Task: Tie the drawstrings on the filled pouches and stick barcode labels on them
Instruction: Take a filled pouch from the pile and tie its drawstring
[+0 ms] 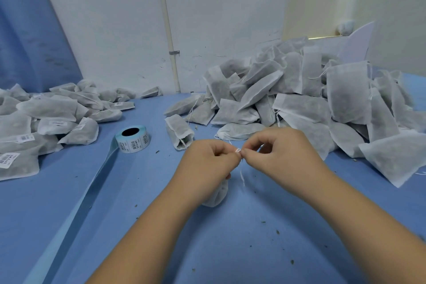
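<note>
**Desk:** What are the hands doing at the centre of the frame?

**Photographer:** A worker's left hand (207, 161) and right hand (279, 154) meet fingertip to fingertip above a blue table cover (230, 249). Each pinches the thin white drawstring (242, 176) of one filled pouch (216, 195). Both grips are narrow, thumb against forefinger, and a loose end of cord dangles toward six o'clock.

**Desk:** And the pouch itself?

**Photographer:** It sits at six o'clock from the pinch, mostly hidden by the left palm. Its long axis runs twelve to six, neck up toward the fingers. The left hand is the nearer one and seems to steady it. Whether its lower fingers curl round the neck cannot be told.

**Desk:** What does the next move depend on?

**Photographer:** By my reading the knot is unfinished, so the ends must be drawn apart along nine-to-three, across the pouch's axis. After that, the label roll (133, 139), at ten o'clock from the hands, is the easier reach for the left hand.

**Desk:** The heaps?

**Photographer:** A heap of unlabelled pouches (299, 99), strings loose, lies at one to two o'clock. A labelled pile (34, 127) bearing barcode stickers lies at nine to ten. The pouches show dark, loose filling through white fabric. One open pouch (179, 131) lies alone at eleven.
</note>
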The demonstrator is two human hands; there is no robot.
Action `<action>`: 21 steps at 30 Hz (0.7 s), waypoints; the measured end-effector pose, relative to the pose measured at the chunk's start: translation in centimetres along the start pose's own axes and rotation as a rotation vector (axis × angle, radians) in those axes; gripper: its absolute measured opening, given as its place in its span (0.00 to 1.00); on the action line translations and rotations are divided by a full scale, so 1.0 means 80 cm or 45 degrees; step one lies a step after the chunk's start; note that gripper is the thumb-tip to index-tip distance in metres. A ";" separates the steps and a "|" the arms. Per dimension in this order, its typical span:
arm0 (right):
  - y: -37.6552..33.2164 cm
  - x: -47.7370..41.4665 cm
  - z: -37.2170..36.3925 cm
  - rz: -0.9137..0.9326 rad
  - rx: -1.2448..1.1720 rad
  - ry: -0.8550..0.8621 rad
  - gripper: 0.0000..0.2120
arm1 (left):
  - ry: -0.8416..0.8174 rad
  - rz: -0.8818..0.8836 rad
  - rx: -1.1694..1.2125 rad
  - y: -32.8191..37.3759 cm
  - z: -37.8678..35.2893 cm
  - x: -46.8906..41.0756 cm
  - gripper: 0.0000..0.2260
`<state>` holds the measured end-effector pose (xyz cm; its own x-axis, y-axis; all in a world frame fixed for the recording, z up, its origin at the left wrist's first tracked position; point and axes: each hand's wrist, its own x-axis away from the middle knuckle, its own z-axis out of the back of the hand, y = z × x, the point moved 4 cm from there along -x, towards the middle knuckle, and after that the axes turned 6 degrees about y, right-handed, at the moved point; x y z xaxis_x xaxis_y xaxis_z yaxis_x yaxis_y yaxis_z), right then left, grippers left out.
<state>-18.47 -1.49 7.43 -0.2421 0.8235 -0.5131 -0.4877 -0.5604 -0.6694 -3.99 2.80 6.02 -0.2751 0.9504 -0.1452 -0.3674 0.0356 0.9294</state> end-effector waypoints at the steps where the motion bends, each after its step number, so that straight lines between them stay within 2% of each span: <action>1: 0.000 0.000 -0.001 0.020 0.042 0.012 0.07 | -0.001 -0.013 -0.018 0.000 -0.001 0.000 0.08; 4: -0.002 0.000 -0.002 0.104 0.167 0.042 0.09 | -0.008 -0.011 -0.021 0.000 -0.003 0.000 0.09; 8: -0.005 0.000 -0.001 0.151 0.190 0.093 0.06 | -0.019 0.005 0.009 0.000 -0.003 -0.002 0.11; 14: 0.007 -0.007 0.011 0.019 -0.001 0.148 0.07 | 0.059 -0.010 0.056 -0.003 0.014 -0.009 0.16; 21: 0.023 -0.014 0.024 -0.075 -0.101 0.174 0.08 | 0.116 0.020 0.013 -0.016 0.023 -0.020 0.15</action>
<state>-20.73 -3.28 7.81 -0.0963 0.8387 -0.5361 -0.4289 -0.5210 -0.7380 -1.46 1.78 5.72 -0.3608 0.9188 -0.1602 -0.3534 0.0242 0.9352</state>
